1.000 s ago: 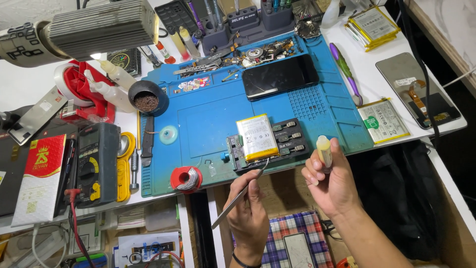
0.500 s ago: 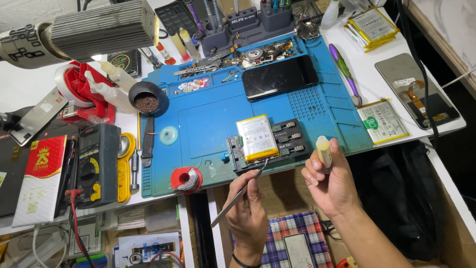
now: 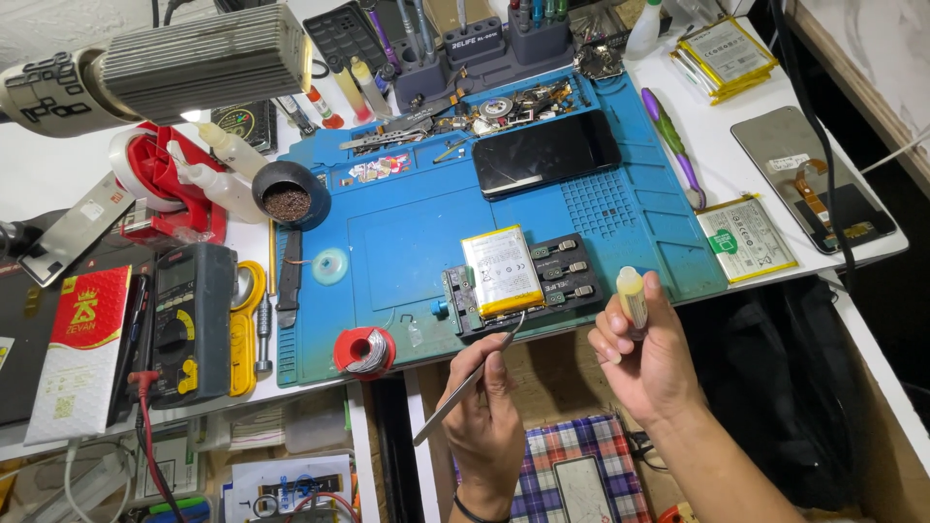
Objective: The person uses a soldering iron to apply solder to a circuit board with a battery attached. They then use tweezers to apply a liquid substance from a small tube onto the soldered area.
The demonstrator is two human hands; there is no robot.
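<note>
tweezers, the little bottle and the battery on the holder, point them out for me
tweezers point(image 3: 465, 385), head view, middle of the metal shaft
little bottle point(image 3: 632, 295), head view, its pale body above the right hand's fingers
battery point(image 3: 502, 271), head view, centre of its white label face

Matt blue rubbery mat point(image 3: 407, 242), glossy black glass phone point(image 3: 545, 152), shiny metal tweezers point(image 3: 465, 384), pale plastic tube point(image 3: 633, 298).

White workbench point(image 3: 746, 145) carries blue repair mat point(image 3: 407, 242) at centre. At 9 o'clock of mat: multimeter point(image 3: 189, 324), red tape dispenser point(image 3: 160, 189). At 3 o'clock: two flat batteries point(image 3: 746, 239) point(image 3: 725, 53), purple tool point(image 3: 673, 145), phone screen panel point(image 3: 809, 174).
</note>
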